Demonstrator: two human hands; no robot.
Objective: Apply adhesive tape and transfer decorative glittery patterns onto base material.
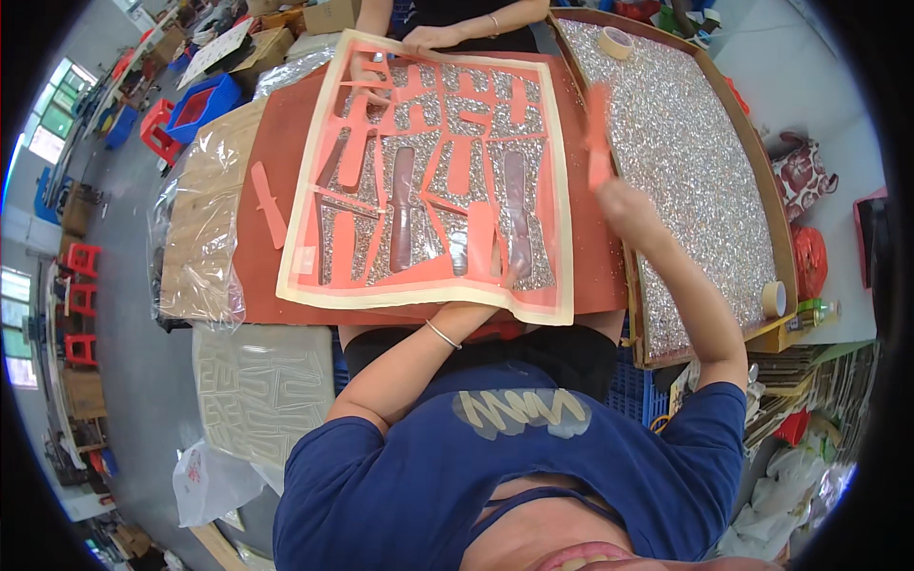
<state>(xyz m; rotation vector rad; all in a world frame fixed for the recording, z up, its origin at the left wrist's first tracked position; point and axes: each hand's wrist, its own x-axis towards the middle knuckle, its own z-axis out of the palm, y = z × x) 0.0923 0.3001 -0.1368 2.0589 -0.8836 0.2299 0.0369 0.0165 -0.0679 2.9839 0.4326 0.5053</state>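
Right hand (624, 202) raised over the work, fingers (609, 188) pinched shut on an orange peeled strip (597, 133) that stands upright and blurred. Left hand (487, 285) mostly hidden under the near edge of the stencil sheet (428, 171); only fingertips show at the edge, grip cannot be told. A thin bracelet (443, 334) sits on the left wrist. The stencil sheet is orange with a cream border, cut-out letter shapes showing silver glitter beneath; it lies on a rust-red mat (257, 266) on the counter (195, 228), which is wrapped in clear plastic film at its left. One loose orange strip (269, 203) lies on the mat, left of the sheet. To the right, one large glitter sheet (685, 171) in a brown tray, touching the mat's edge. Two tape rolls: one (616, 42) at the tray's far end, one (774, 298) at its near right corner. Across the counter, a second person's two hands (433, 38) rest on the sheet's far edge. Grey floor at left, three red stools (80, 300) in a row, one blue crate (205, 105).
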